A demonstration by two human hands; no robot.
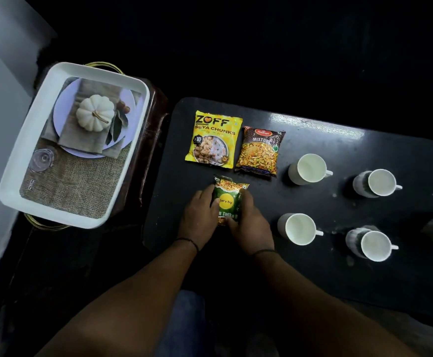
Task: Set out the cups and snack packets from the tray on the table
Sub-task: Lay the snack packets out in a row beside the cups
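Green packet (227,203): glossy crinkled film, rectangular, yellow round label, lying flat on the table (313,207). The left hand (199,218) holds its left edge with curled fingers; the right hand (252,222) grips its right edge, fingers wrapped over the film. Each wrist carries a thin dark band.

Beyond the fingertips lie two more flat packets, side by side and just touching: a yellow packet (214,139) with a printed bowl of pale chunks, and a dark brown packet (259,151) marked "Mixture", slightly tilted.

To the right of the right hand's fingers stand four cups, upright, smooth white inside, handles pointing right (contents, if any, cannot be told from the pale interiors). Near pair: upper white cup (308,169), lower white cup (297,228). Far pair, with mottled grey outer walls: upper grey cup (376,183), lower grey cup (370,244).

Table: black, glossy, rounded corners, light glare near its far edge. Surroundings dark; a pale wall at left.

Well left of the left hand's fingers sits the tray (12,173): white, rounded-rectangular, raised rim, base printed with burlap, a plate and a white pumpkin. It holds no cups or packets and rests on a dark brown stand (149,130).
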